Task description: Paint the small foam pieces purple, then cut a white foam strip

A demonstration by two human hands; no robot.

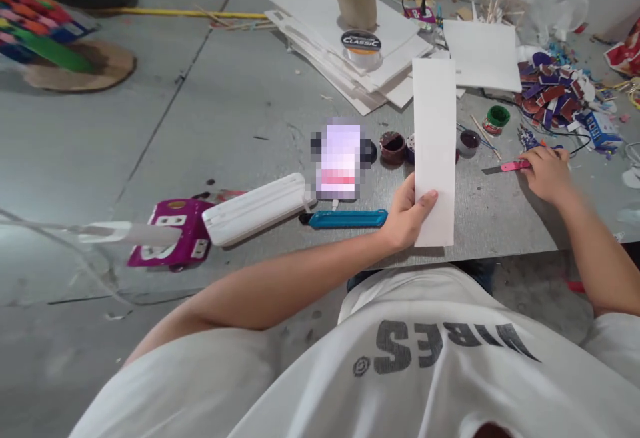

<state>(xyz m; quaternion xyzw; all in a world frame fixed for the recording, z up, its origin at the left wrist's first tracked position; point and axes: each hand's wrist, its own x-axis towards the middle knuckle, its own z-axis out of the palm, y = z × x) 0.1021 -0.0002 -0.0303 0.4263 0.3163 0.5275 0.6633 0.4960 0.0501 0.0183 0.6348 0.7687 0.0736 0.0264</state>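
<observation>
My left hand [410, 215] grips the lower left edge of a tall white strip of board [434, 138], holding it upright above the grey work board [240, 111]. Out to the right, my right hand [547, 173] rests on the board with its fingers closed over the handle of a pink craft knife [513, 166], whose blade points left. A blue utility knife [345, 219] lies just left of my left hand.
Small paint pots [393, 147] stand behind the strip, with a green-lidded pot [497, 118] nearby. A stack of white sheets [360, 45] bears a tape roll and a jar. Purple and red scraps [550, 91] pile up at right. A white case [255, 208] and magenta toy [175, 235] lie left.
</observation>
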